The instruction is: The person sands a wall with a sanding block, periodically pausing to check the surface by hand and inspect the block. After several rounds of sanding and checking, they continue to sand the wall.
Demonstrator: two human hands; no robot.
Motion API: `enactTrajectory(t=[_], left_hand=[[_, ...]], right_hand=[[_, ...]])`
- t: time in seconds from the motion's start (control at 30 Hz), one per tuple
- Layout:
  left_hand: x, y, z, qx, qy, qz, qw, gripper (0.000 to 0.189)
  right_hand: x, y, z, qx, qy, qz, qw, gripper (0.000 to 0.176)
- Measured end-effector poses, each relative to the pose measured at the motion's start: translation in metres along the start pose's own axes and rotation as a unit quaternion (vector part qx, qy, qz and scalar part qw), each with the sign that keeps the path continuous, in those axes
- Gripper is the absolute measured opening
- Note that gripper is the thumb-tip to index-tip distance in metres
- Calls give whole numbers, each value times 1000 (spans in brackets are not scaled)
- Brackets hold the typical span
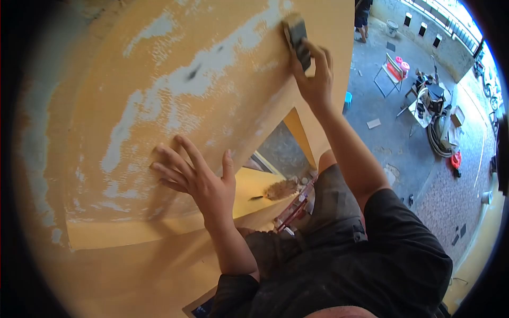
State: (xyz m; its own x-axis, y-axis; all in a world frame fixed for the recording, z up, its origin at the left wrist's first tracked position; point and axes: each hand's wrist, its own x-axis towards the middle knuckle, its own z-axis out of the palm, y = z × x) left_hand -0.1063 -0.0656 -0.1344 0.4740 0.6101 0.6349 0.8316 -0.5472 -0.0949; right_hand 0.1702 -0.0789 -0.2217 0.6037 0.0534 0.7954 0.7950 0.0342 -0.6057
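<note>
My right hand (319,79) grips a dark, worn sanding block (298,41) with a tan edge, held against the upper right of the yellow-orange wall surface (249,90). The wall has rough white patches (185,79) where the yellow coat is broken, and a few dark smudges. My left hand (204,183) rests on the same surface lower down, fingers spread, holding nothing. Its fingertips are beside the lower white patches. The face of the block toward the wall is hidden.
Below my hands, a bristly brush (283,189) lies on a yellow ledge beside a red metal frame (293,212). On the grey floor to the right are a folding chair (389,74), a cluttered stand (427,103), and a coiled hose (437,139). Another person (362,20) stands far off.
</note>
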Motion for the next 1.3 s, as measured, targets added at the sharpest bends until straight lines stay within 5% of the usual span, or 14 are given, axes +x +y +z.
enactTrajectory(t=[0.07,0.3,0.4,0.9,1.03,1.13,1.3], left_hand=[[-3,-2,-2,-1,-11,4,1000,85],[0,-2,-7,-7,-20,-4,1000,84],[1,-3,-3,-13,-3,4,1000,84],[0,-3,-3,6,8,6,1000,85],[-1,-1,-4,7,-1,-2,1000,86],[-1,-2,-3,13,7,7,1000,86],[-1,-1,-4,20,2,6,1000,86]], right_hand=[[7,0,2,10,29,-55,998,43],[-135,68,-60,-39,-118,81,989,42],[-175,67,-97,-10,-135,237,962,46],[-182,44,-109,13,-167,284,944,47],[-173,28,-86,56,-153,227,960,44],[-113,26,-58,6,-111,73,991,40],[-36,-2,-20,49,-43,58,996,37]])
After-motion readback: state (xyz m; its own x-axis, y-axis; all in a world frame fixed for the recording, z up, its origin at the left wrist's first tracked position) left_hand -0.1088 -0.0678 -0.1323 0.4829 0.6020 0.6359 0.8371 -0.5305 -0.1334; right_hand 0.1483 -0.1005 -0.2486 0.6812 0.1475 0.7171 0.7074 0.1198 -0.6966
